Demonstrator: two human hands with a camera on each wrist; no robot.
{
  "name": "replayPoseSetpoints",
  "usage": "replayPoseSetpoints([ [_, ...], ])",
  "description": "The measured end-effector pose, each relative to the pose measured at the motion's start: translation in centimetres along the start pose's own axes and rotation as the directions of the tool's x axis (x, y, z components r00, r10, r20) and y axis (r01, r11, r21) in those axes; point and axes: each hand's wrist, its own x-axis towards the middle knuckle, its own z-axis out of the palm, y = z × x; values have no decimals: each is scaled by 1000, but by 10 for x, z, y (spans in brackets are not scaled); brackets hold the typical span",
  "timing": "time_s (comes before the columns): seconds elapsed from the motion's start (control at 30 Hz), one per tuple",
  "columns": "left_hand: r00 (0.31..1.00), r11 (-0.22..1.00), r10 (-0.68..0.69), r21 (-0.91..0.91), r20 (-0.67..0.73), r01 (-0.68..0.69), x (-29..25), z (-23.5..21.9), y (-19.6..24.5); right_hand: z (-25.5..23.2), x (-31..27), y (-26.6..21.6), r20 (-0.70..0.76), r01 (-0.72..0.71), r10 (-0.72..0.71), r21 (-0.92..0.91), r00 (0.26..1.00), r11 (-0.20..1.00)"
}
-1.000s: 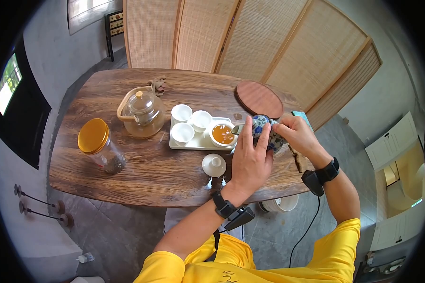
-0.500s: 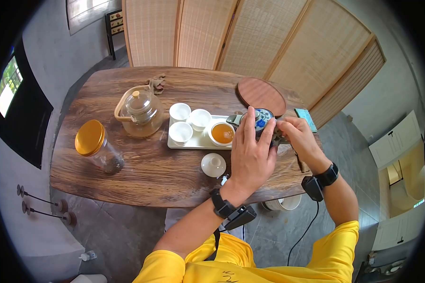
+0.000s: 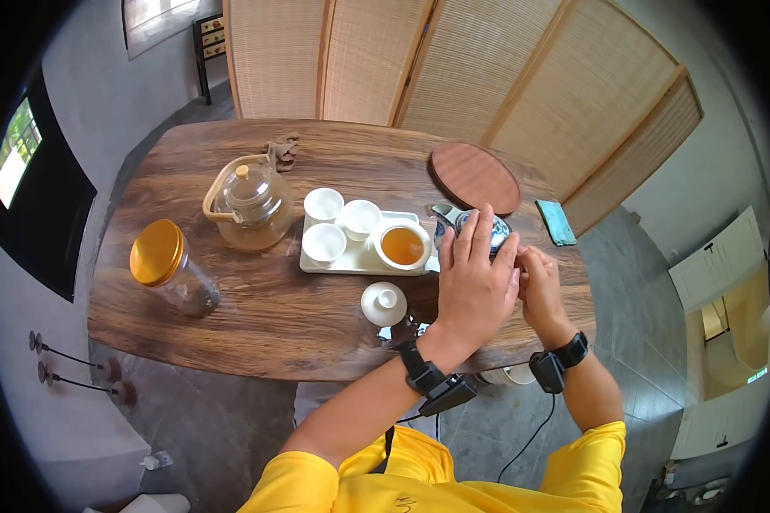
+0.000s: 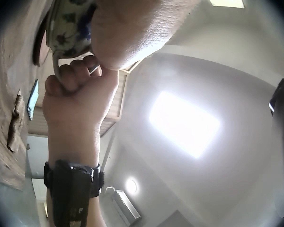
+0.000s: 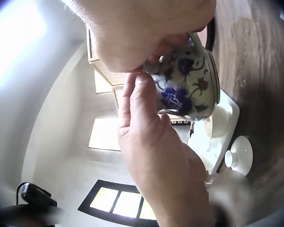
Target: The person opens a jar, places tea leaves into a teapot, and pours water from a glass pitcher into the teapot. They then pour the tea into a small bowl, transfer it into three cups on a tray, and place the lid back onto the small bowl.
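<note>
A blue-and-white porcelain teapot (image 3: 464, 222) sits low over the wooden table (image 3: 274, 316), just right of the white tray (image 3: 351, 262). My left hand (image 3: 475, 272) lies over it with straight fingers pressing its lid. My right hand (image 3: 535, 282) is curled at the pot's handle side, seen as a fist (image 4: 78, 92) under the pot (image 4: 68, 28). The right wrist view shows the pot's painted belly (image 5: 187, 82) with left fingers (image 5: 142, 118) against it. A white cup (image 3: 402, 246) full of amber tea stands on the tray beside the spout.
Three small white cups (image 3: 325, 242) share the tray. A white lid (image 3: 384, 303) lies in front of it. A glass kettle (image 3: 250, 205) and a gold-capped jar (image 3: 164, 265) stand to the left, a round wooden board (image 3: 475, 178) and a teal cloth (image 3: 556, 222) behind.
The teapot has swung back from its tilt over the tea cup and come down to the right of the tray. Both hands moved with it toward me.
</note>
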Motion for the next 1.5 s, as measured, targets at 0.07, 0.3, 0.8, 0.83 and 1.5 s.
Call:
replayPoseSetpoints([
  [0.07, 1000, 1000, 13, -5, 27, -13, -1, 12, 2, -3, 0, 19, -98, 12, -5, 68, 995, 998],
  [0.3, 998, 995, 33, -94, 62, -27, -10, 41, 2, -23, 1, 72, -51, 274, -287, -178, 957, 945],
  [0.8, 997, 988, 9, -152, 78, 3, -18, 52, -11, 1, -1, 109, -18, 426, -453, -304, 892, 852],
  [0.83, 997, 988, 4, -153, 78, 8, -18, 51, -11, 3, -2, 109, -3, 426, -453, -333, 892, 841],
  [1.5, 999, 935, 29, -356, 45, -11, -54, -46, -6, 20, -52, 71, -63, 394, -409, -172, 910, 903],
])
